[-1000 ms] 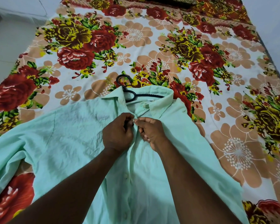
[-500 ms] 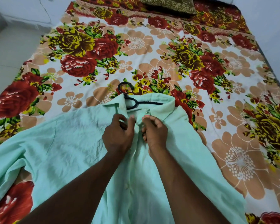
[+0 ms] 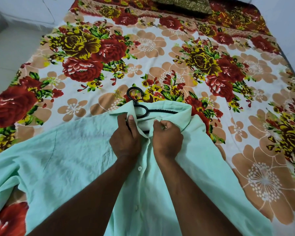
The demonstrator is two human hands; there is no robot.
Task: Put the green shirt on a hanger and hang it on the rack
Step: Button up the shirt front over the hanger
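Observation:
The mint green shirt lies spread front-up on the bed, collar pointing away from me. A black hanger sits inside it, its hook sticking out past the collar and one arm visible in the open neck. My left hand pinches the left collar edge at the placket. My right hand is closed on the right placket edge just below the collar. The two front edges meet between my hands, with white buttons showing lower down. No rack is in view.
A floral bedsheet in red, yellow and peach covers the bed. A dark patterned pillow lies at the far end. Pale floor borders the bed on the left, and a white wall runs along the right.
Both hands have slid up the placket from below the collar to the collar itself. The neck opening has spread, showing more of the hanger. The camera has tilted up slightly.

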